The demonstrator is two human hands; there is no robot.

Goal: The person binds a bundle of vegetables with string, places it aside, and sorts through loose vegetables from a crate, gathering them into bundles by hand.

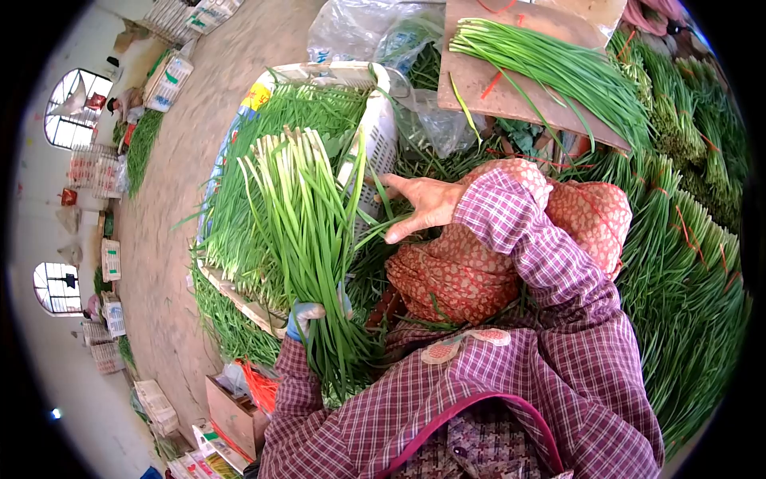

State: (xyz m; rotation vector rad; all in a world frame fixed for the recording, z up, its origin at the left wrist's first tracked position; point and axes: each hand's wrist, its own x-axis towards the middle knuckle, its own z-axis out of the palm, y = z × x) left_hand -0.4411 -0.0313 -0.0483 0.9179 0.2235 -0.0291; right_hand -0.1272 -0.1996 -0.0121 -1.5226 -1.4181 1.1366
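A large bunch of long green stalks (307, 215) with pale ends is held over a white plastic basket (383, 128). My left hand (306, 317), in a light blue and white glove with bare fingertips, grips the bunch near its leafy lower part. My right hand (427, 206) is bare, its fingers spread beside the right edge of the bunch, with a few loose leaves near the thumb. More green stalks (319, 108) fill the basket beneath the bunch.
At the upper right, a board (467, 80) bears another bunch (550, 64). Stacked tied bundles (678, 319) line the right side. Clear plastic bags (343, 32) lie behind the basket. A box with red ties (259, 387) stands lower left.
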